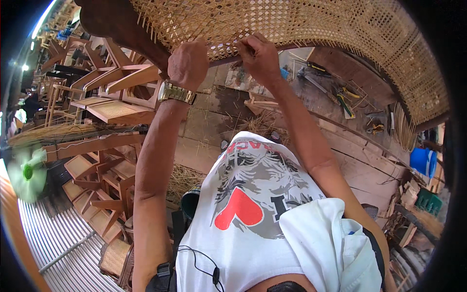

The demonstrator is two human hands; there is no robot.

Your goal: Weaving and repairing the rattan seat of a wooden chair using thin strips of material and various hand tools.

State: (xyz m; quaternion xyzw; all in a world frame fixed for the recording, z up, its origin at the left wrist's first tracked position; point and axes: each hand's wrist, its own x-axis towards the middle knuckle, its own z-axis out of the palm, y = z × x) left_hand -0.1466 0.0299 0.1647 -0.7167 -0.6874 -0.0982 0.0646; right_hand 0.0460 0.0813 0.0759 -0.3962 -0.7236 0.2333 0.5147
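Left hand: resting closed at the cane panel, contents hidden.
Right hand: pinching its edge.
Edge work: apparently weaving.
Next pull: calling for even tension.

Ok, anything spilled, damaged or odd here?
Straw-like scraps litter the floor, looking untidy. Loose strand ends also jut past the left edge of the woven panel, ragged beside its regular mesh. No clear breakage.

Holds the left hand and the right hand, fingers curled, at the edge of a woven cane sheet. Wears a gold watch and a white shirt with a red heart. Has hand tools and a blue bucket off to the right.
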